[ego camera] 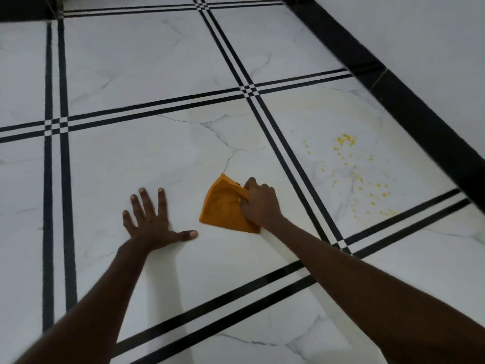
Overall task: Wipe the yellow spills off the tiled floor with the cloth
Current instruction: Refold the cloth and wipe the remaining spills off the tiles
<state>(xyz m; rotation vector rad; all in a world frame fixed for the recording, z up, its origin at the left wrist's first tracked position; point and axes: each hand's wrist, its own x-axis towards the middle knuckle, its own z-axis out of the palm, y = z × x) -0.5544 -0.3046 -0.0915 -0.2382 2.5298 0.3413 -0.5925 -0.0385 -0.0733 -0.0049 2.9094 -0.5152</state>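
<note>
An orange cloth [223, 206] lies folded on the white marble tile floor [157, 158], and my right hand [259, 203] grips its right edge, pressing it down. My left hand [149, 219] rests flat on the same tile to the left of the cloth, fingers spread, holding nothing. Yellow spills [351, 164] are scattered as several small drops and a bigger blotch on the neighbouring tile to the right, across the black double stripe. A faint yellowish smear covers the upper part of that tile. The cloth does not touch the drops.
Black double stripes [288, 156] divide the tiles. A wide black skirting band [409, 106] runs diagonally along the right, with a pale wall [433, 48] behind it. A dark edge sits at the top left corner.
</note>
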